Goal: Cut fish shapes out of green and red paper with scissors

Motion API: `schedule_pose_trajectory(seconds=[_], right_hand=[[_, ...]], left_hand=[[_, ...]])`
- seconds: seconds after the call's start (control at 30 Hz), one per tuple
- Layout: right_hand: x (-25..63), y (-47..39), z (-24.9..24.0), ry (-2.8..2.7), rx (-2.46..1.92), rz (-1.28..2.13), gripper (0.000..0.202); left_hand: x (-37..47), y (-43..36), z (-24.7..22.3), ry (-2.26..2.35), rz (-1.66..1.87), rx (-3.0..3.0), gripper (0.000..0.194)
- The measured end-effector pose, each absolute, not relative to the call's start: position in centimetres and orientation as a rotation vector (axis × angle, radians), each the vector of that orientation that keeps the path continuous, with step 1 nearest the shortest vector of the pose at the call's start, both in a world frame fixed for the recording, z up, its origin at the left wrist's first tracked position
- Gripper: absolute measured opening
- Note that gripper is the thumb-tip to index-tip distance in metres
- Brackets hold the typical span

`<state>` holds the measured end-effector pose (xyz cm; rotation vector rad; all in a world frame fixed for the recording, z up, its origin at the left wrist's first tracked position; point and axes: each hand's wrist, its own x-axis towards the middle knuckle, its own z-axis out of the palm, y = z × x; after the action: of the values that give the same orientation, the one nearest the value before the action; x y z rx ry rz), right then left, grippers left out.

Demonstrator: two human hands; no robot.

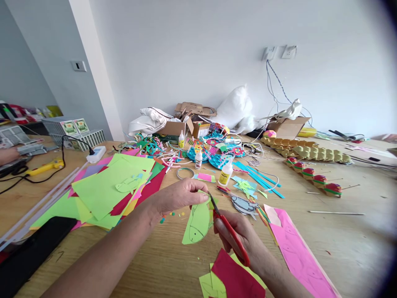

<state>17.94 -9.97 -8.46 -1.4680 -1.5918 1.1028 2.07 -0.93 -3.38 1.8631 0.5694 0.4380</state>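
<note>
My left hand pinches the top edge of a lime-green paper piece with a fish drawn on it, the fish's head pointing down. Red-handled scissors are gripped in my right hand, their dark blades at the upper right edge of the green paper. Below my right hand lie a dark red sheet and yellow-green pieces. A grey-blue paper fish rests on the table right of the blades.
Coloured sheets are piled at left, near a black phone-like object. A glue bottle stands beyond my hands. Pink paper lies at right, egg-carton strips farther back. Boxes and bags line the wall.
</note>
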Motion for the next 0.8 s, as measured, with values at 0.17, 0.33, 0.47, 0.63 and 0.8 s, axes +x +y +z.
schedule_pose_trajectory(seconds=[0.17, 0.33, 0.47, 0.63, 0.8], right_hand=[[18.6, -10.0, -8.2, -1.631, -1.411, 1.136, 0.046], [20.8, -10.1, -7.0, -1.805, -1.225, 1.379, 0.049], [21.9, -9.6, -7.1, -1.708, -1.016, 1.222, 0.043], [20.6, -8.8, -7.3, -1.377, -1.168, 0.949, 0.023], [18.7, -8.8, -6.6, -1.358, -1.271, 0.907, 0.017]], left_hand=[[1.9, -0.4, -3.4, 0.619, 0.463, 1.889, 0.019], [1.1, 0.7, -3.3, 0.639, 0.547, 1.935, 0.023], [0.9, 0.6, -2.9, 0.659, 0.504, 1.925, 0.024], [1.9, -0.6, -2.9, 0.674, 0.346, 1.979, 0.021], [2.5, -1.0, -3.2, 0.617, 0.322, 2.010, 0.020]])
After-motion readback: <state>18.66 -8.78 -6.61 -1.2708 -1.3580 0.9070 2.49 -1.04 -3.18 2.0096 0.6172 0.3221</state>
